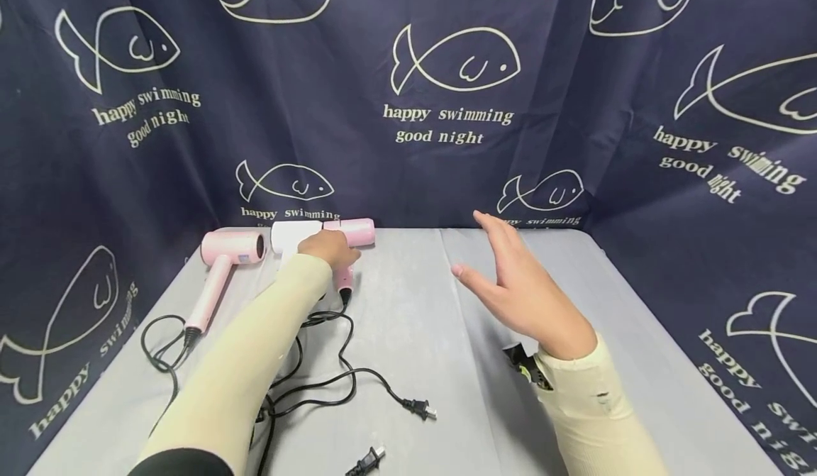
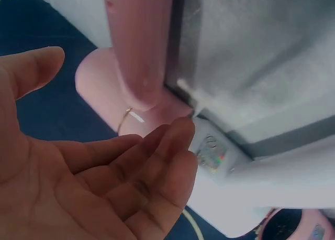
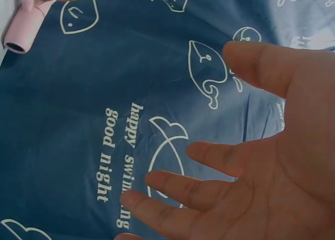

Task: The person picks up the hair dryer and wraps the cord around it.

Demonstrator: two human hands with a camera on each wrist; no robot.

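Three hair dryers lie in a row at the table's back left: a pink one [image 1: 231, 247] at the far left, a white one [image 1: 290, 236], and another pink one [image 1: 359, 232]. My left hand [image 1: 328, 247] reaches over the white and right pink dryers. The left wrist view shows its fingers loosely bent beside the pink handle [image 2: 138, 46], with the thumb apart and nothing gripped; whether the fingertips touch a dryer I cannot tell. Above the table's right half, my right hand [image 1: 520, 288] is raised, fingers extended, thumb spread, holding nothing.
Black cords [image 1: 347, 373] tangle across the left and middle of the grey table [image 1: 421, 306]. Two plugs lie toward the front, one plug [image 1: 420, 408] behind the other plug [image 1: 367, 462]. A dark blue fish-print curtain [image 1: 447, 178] hangs behind and along both sides.
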